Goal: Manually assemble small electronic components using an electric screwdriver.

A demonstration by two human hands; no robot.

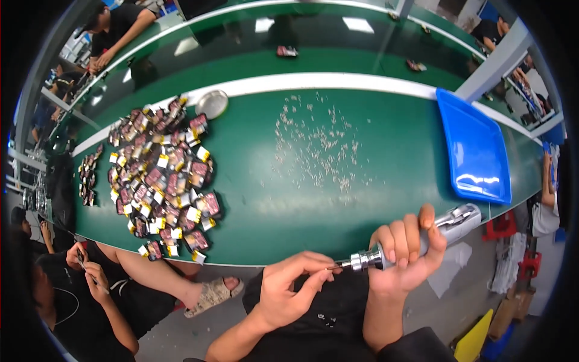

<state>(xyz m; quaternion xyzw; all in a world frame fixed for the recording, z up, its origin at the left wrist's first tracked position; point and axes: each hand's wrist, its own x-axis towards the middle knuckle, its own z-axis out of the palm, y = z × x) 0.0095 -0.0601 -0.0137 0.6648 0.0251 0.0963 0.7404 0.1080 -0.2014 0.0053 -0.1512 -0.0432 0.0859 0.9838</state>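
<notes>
My right hand (403, 250) is wrapped round a silver power screwdriver (463, 223), held sideways over the near table edge with its chuck pointing left. At the tip of its thin bit, my left hand (289, 288) is pinched closed with thumb and forefinger. Whether a tiny screw sits between those fingers is too small to tell. Beyond my hands, many tiny light-coloured screw-like pieces (319, 145) lie scattered on the green tabletop (247, 181). Left of them is a large heap of small dark and maroon parts (160, 175) with white and yellow bits.
An empty-looking blue tray (479, 154) lies at the right. A round metal dish (212, 104) touches the heap's far side. Past the white rail (338, 81) runs a green belt with a few parts (287, 52). A co-worker's hands (90, 274) are at the lower left.
</notes>
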